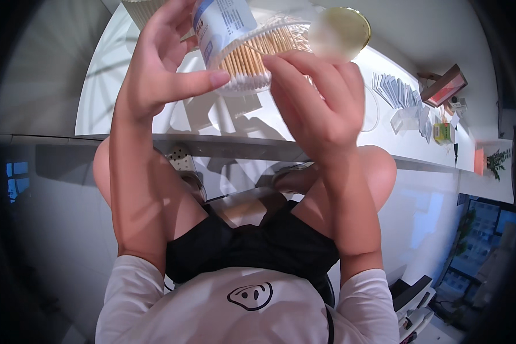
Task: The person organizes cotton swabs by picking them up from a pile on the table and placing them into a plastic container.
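Near the top of the view, my left hand is wrapped around a clear round tub with a blue and white label. The tub is tilted above the table and packed with wooden-stemmed cotton swabs. Its white cotton tips show along the lower side, by my left thumb. Close against the tub, my right hand has thumb and forefinger pinched together. A thin stick, seemingly a cotton swab, shows at those fingertips; most of it is hidden.
The white table ends in front of my knees. Behind the tub stands a gold-rimmed round object, its middle blurred. To the right are a fan of grey cards, a yellow-green box, a tilted frame and a potted plant.
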Available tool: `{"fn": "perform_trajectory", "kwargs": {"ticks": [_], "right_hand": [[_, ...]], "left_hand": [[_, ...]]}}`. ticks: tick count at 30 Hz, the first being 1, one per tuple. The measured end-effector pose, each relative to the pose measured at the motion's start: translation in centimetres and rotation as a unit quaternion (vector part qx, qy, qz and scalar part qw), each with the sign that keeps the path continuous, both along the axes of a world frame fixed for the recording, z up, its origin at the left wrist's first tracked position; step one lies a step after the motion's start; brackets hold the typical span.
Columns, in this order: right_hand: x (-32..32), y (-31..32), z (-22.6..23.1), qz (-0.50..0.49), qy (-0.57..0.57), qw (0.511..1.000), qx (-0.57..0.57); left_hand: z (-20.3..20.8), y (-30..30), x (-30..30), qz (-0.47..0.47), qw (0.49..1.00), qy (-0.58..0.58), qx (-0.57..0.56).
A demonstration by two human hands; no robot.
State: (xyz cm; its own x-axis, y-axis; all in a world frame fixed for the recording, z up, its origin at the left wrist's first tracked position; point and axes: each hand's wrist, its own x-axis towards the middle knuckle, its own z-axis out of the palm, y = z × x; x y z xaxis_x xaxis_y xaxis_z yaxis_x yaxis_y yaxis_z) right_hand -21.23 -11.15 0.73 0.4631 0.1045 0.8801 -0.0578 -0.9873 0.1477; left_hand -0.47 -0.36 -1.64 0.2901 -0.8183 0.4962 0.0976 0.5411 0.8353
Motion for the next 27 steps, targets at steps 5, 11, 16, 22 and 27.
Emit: {"fn": "perform_trajectory", "kwargs": {"ticks": [5,11,16,22,27], "right_hand": [[1.2,1.1,-0.7,-0.009,0.018,0.999,0.026],[0.9,1.3,-0.4,0.027,0.036,0.998,0.038],[-1.6,0.0,0.4,-0.026,0.011,0.99,0.142],[-1.4,0.2,-2.7,-0.056,0.222,0.94,0.252],[1.2,-1.0,-8.5,-0.068,0.239,0.953,0.173]], "left_hand": [[1.4,0.7,-0.8,-0.02,0.998,0.04,0.048],[1.4,0.6,-1.0,-0.019,0.998,0.031,0.046],[0.8,0.6,0.6,0.001,0.998,-0.066,-0.007],[2.2,0.9,-0.3,0.023,0.999,0.019,0.031],[1.8,0.6,0.1,0.013,0.995,-0.097,-0.02]]}}
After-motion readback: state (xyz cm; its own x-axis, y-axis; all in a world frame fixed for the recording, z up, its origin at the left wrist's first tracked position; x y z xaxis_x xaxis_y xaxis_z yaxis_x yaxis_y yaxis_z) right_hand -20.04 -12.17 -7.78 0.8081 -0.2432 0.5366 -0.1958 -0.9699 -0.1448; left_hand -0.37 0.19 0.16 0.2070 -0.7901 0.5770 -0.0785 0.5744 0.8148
